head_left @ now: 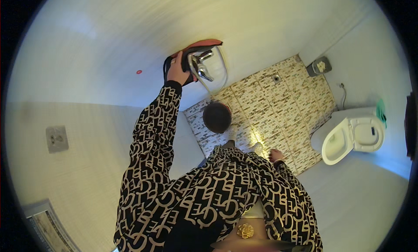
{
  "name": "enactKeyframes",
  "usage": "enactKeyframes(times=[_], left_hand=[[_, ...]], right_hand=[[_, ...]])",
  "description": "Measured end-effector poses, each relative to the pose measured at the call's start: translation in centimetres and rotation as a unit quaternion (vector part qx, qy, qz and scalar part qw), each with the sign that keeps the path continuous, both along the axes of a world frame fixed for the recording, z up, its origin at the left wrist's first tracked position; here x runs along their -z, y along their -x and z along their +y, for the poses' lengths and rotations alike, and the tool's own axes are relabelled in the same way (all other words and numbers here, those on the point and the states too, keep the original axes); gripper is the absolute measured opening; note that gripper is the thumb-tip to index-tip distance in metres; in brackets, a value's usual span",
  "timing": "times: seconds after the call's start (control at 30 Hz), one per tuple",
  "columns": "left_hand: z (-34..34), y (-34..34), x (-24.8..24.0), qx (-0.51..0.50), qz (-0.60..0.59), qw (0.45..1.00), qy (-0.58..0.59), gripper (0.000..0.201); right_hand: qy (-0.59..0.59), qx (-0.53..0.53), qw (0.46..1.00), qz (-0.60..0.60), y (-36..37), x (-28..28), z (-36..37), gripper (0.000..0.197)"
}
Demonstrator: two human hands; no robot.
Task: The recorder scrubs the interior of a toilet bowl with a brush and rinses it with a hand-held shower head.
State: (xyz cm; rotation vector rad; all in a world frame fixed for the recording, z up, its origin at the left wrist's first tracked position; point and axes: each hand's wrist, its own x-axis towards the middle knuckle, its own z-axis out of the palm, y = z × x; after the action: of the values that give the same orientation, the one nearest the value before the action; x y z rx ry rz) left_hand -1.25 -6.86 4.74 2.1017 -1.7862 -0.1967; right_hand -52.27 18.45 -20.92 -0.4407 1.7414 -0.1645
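Up at the wall, my left hand (177, 70) is closed on a black and red bag-like thing (203, 43), whose exact kind I cannot make out. Right beside it a chrome mixer tap (203, 68) juts from the wall, with a pale hose (225, 62) looping around it. The bag-like thing lies behind the tap and partly under my fingers. My right hand (275, 155) hangs low by my side over the floor, its fingers curled and nothing seen in them.
A dark round bucket (217, 117) stands on the tiled floor (257, 104) by my feet. To the right is a toilet (337, 146) with its lid raised. A small grey bin (320, 66) and a floor drain (276, 79) are farther off. A socket (57, 138) sits on the left wall.
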Motion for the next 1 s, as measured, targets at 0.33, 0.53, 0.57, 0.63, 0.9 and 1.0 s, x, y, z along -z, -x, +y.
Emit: enactKeyframes(times=[0.33,0.53,0.57,0.63,0.9,1.0], left_hand=[[-1.4,-0.4,-3.5,-0.128,0.29,0.933,0.168,0.017],[4.9,-2.8,-5.8,-0.11,0.572,0.768,0.266,0.02],[5.9,-2.7,-6.6,-0.147,0.565,0.768,0.263,0.017],[9.5,-5.0,-5.3,-0.133,0.369,0.88,0.267,0.016],[14.5,-4.3,-4.9,-0.291,0.679,0.616,0.272,0.011],[14.5,-4.6,-5.4,-0.268,0.696,0.616,0.253,0.012]], right_hand=[[0.567,-0.341,0.748,0.058,-16.3,-16.0,-24.6,0.022],[0.764,-0.417,0.492,0.011,-28.9,-26.3,-35.2,0.037],[0.779,-0.453,0.431,0.043,-30.2,-26.4,-36.7,0.038],[0.795,-0.485,0.361,0.061,-32.9,-26.3,-37.9,0.039],[0.757,-0.572,0.258,0.18,-35.3,-25.0,-41.1,0.029],[0.784,-0.558,0.221,0.161,-35.1,-25.6,-42.0,0.03]])
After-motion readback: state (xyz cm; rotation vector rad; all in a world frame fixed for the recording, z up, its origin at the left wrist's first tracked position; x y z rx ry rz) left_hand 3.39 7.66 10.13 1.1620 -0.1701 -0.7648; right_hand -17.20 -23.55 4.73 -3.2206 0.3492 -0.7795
